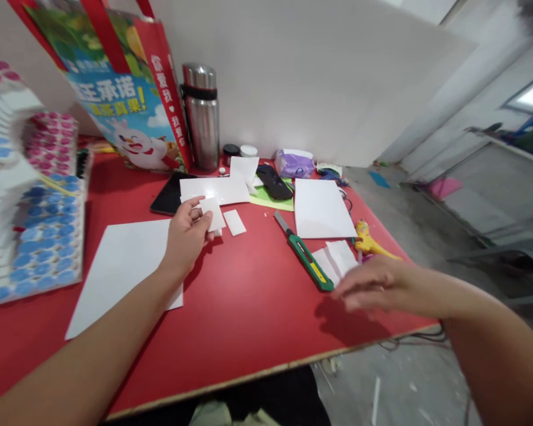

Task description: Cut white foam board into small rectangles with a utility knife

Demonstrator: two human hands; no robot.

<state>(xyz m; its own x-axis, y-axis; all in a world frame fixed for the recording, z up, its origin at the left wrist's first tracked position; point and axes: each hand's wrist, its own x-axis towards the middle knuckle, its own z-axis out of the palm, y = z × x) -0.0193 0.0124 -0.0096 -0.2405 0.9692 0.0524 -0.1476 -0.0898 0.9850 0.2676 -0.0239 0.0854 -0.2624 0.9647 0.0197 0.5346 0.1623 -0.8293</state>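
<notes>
Between thumb and fingers, my left hand [189,232] pinches a small white card [212,214] above the red table. Just right of it, a second small white card [235,222] lies flat. My right hand [373,284] hovers over the table's right side, slightly blurred, with its fingers stretched out and nothing in them. Its fingertips are near the handle end of a green utility knife [308,260], whose blade points away from me; whether they touch cannot be seen. Folded white paper [335,260] lies beside the knife. A large white sheet [124,260] is partly under my left forearm.
Foam trays with blue and pink pieces [44,236] stack up at left. A shopping bag [124,94] and steel flask [203,118] stand behind. Toward the back lie a dark phone [169,195], a black case [273,182], a wipes pack [294,163], white board [324,208] and yellow glue gun [371,239].
</notes>
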